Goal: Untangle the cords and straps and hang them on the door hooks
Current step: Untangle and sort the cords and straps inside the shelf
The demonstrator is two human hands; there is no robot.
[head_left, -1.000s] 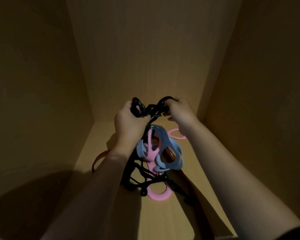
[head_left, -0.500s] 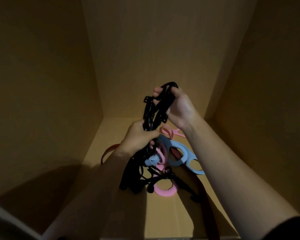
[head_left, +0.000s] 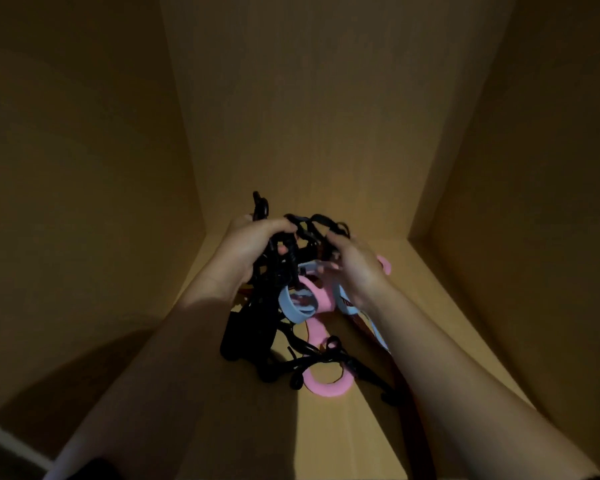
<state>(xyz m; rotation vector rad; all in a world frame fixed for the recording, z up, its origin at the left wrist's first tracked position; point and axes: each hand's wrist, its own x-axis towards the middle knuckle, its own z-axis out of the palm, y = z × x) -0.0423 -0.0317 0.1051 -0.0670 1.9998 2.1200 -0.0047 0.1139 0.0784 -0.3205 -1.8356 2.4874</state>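
A tangle of black cords (head_left: 274, 306) hangs between my two hands above a wooden shelf floor (head_left: 326, 445). My left hand (head_left: 250, 247) is closed around the upper left part of the black bundle. My right hand (head_left: 354, 268) grips black strands at the upper right, its fingers partly blurred. A blue strap (head_left: 295, 308) and a pink strap (head_left: 317, 299) are caught in the tangle below the hands. A pink loop (head_left: 326, 388) lies on the floor, crossed by black cords. No door hooks are in view.
I am looking into a dim wooden compartment with a back wall (head_left: 309, 116), a left wall (head_left: 77, 185) and a right wall (head_left: 534, 202). A dark reddish strap (head_left: 409, 410) runs along the floor under my right forearm. A pink piece (head_left: 385, 265) shows behind my right hand.
My right hand has come down from its raised position to the level of my left hand. My left hand rose a little. The blue strap lifted off the floor with the bundle.
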